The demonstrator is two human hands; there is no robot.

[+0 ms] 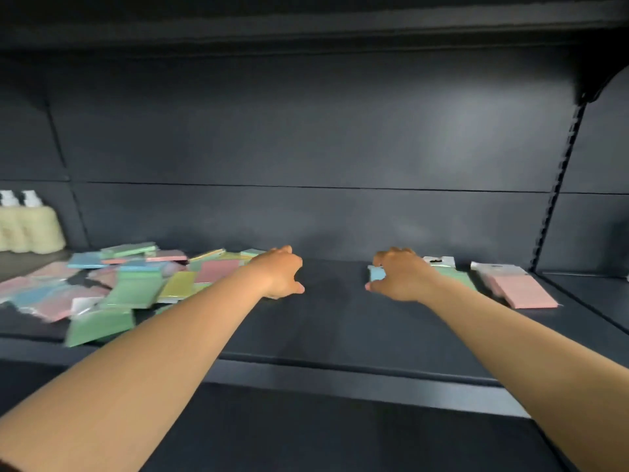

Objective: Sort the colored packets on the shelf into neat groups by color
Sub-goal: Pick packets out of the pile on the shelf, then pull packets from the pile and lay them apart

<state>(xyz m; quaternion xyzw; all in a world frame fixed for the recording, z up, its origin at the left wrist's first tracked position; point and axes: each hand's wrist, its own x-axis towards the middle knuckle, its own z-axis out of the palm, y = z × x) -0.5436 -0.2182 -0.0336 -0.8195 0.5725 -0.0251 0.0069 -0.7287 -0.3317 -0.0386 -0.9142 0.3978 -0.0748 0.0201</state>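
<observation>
Blue packet [377, 274] pinched under right hand [401, 277], starting a group beside the green packet [459, 275]; left hand [280, 272], loosely curled and empty, hovers by the mixed pile [129, 284].

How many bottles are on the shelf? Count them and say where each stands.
2. One bottle stands at the far left edge of the shelf; the second bottle stands beside it. More may be hidden past the frame edge.

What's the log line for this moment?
right hand: on blue packet | left hand: empty | mixed pile: unsorted
</observation>
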